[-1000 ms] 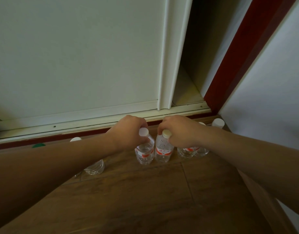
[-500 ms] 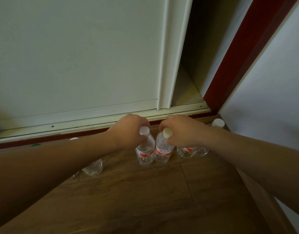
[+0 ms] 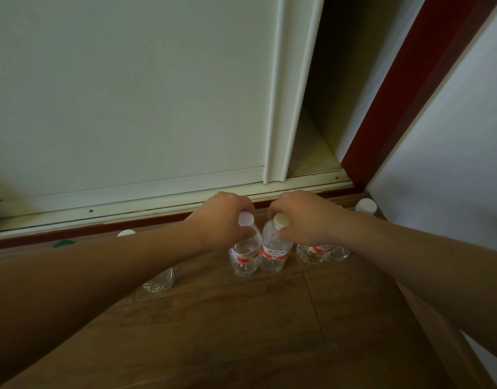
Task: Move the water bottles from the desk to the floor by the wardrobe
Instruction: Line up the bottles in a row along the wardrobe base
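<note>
At the frame's centre your left grip (image 3: pixel 222 220) curls round the neck of the white-capped bottle (image 3: pixel 244 255), your right grip (image 3: pixel 306 217) round the cream-capped bottle (image 3: pixel 274 252) (the two touch), both standing on the wooden floor (image 3: pixel 241 318) before the wardrobe door (image 3: pixel 129 94).

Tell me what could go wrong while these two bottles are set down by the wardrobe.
The left hand and right hand grip the white-capped bottle and yellow-capped bottle near the necks; released tilted, either may topple. The left forearm hangs over a third bottle and may knock it on withdrawal.
</note>
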Demonstrator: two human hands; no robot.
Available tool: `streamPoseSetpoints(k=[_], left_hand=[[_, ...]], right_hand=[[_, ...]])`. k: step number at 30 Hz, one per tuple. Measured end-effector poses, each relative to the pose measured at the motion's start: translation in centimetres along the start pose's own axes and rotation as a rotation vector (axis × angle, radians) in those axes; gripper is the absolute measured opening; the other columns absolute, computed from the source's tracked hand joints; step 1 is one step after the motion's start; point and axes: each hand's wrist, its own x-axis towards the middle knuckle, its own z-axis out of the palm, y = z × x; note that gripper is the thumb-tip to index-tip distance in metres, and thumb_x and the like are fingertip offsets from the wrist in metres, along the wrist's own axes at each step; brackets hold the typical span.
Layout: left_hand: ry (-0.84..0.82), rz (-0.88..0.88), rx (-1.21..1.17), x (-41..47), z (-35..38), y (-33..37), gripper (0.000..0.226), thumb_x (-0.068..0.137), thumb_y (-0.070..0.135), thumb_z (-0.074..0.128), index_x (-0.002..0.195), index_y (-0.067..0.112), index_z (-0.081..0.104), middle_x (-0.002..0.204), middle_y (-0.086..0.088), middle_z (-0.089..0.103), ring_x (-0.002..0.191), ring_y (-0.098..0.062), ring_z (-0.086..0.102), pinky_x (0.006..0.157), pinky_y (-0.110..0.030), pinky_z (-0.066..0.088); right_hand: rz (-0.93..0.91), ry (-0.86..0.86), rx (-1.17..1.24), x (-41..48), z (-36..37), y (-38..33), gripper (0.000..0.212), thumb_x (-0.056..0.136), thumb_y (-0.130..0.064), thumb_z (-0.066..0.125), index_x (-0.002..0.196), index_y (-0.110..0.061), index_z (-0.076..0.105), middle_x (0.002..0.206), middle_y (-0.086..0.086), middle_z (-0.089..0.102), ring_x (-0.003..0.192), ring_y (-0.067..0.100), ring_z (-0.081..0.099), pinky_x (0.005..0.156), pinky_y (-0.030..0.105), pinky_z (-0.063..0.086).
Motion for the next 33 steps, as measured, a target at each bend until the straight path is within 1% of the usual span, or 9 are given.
streamPoseSetpoints(k=[7,11,14,17,20,23,26,29,33], left_hand=[[-0.015,0.005,0.020,-0.1,-0.5,0.0,0.028,0.084,0.024,0.070,0.112,0.028,0.069,0.104,0.011,0.066,0.091,-0.007,0.057,0.079,-0.024,0.046],[-0.015,0.025,0.020,0.0,-0.5,0.1,0.032,0.081,0.018,0.068,0.112,0.028,0.070,0.107,0.010,0.068,0.090,-0.006,0.056,0.082,-0.025,0.048],[-0.014,0.041,0.012,0.2,-0.2,0.2,0.031,0.082,0.023,0.072,0.111,0.030,0.069,0.106,0.012,0.068,0.090,-0.006,0.058,0.084,-0.028,0.052],[-0.001,0.038,-0.011,0.3,0.1,0.2,0.026,0.081,0.032,0.075,0.106,0.031,0.068,0.098,0.015,0.065,0.087,-0.006,0.058,0.079,-0.028,0.052],[0.028,-0.010,-0.047,0.3,0.3,0.1,0.024,0.077,0.040,0.078,0.095,0.033,0.063,0.089,0.015,0.063,0.082,-0.005,0.058,0.072,-0.026,0.050],[0.044,-0.053,-0.059,0.3,0.4,0.0,0.026,0.077,0.041,0.079,0.096,0.030,0.065,0.088,0.014,0.063,0.081,-0.004,0.058,0.071,-0.025,0.051],[0.041,-0.053,-0.046,0.3,0.3,0.1,0.021,0.079,0.037,0.078,0.095,0.029,0.067,0.087,0.014,0.063,0.082,-0.005,0.058,0.070,-0.022,0.047],[0.030,-0.036,-0.031,0.4,0.0,0.3,0.018,0.079,0.029,0.076,0.096,0.027,0.070,0.090,0.012,0.065,0.085,-0.007,0.060,0.073,-0.024,0.048],[0.021,-0.023,-0.016,0.3,-0.3,0.5,0.027,0.078,0.019,0.073,0.105,0.026,0.072,0.098,0.012,0.068,0.088,-0.007,0.059,0.076,-0.023,0.048]], right_hand=[[0.017,0.011,0.010,-0.3,-0.2,0.4,0.033,0.081,-0.026,0.070,0.114,-0.029,0.065,0.109,-0.009,0.062,0.098,0.013,0.057,0.084,0.035,0.053],[0.019,0.012,0.011,-0.4,-0.3,0.6,0.033,0.082,-0.024,0.069,0.115,-0.028,0.065,0.110,-0.009,0.062,0.099,0.012,0.057,0.083,0.032,0.052],[0.018,0.016,0.030,-0.4,-0.3,0.7,0.032,0.082,-0.025,0.069,0.113,-0.027,0.065,0.108,-0.009,0.062,0.097,0.012,0.056,0.083,0.033,0.052],[0.019,0.022,0.040,-0.4,-0.2,0.8,0.032,0.082,-0.024,0.070,0.113,-0.027,0.066,0.107,-0.010,0.062,0.096,0.011,0.056,0.083,0.034,0.052],[0.019,0.023,0.044,-0.4,0.0,1.0,0.031,0.081,-0.025,0.070,0.111,-0.029,0.065,0.107,-0.011,0.061,0.097,0.011,0.056,0.083,0.034,0.052],[0.022,0.025,0.051,-0.4,0.1,1.2,0.030,0.081,-0.026,0.070,0.110,-0.030,0.064,0.106,-0.012,0.060,0.096,0.011,0.055,0.083,0.033,0.051],[0.015,0.027,0.050,-0.4,0.1,1.3,0.031,0.081,-0.025,0.070,0.111,-0.030,0.064,0.107,-0.012,0.060,0.097,0.010,0.055,0.083,0.032,0.050],[0.013,0.026,0.051,-0.4,0.1,1.3,0.032,0.081,-0.025,0.069,0.113,-0.030,0.063,0.109,-0.011,0.060,0.098,0.011,0.055,0.084,0.033,0.050],[0.011,0.022,0.054,-0.5,0.0,1.3,0.033,0.082,-0.022,0.068,0.114,-0.028,0.064,0.110,-0.010,0.062,0.098,0.012,0.056,0.084,0.033,0.051]])
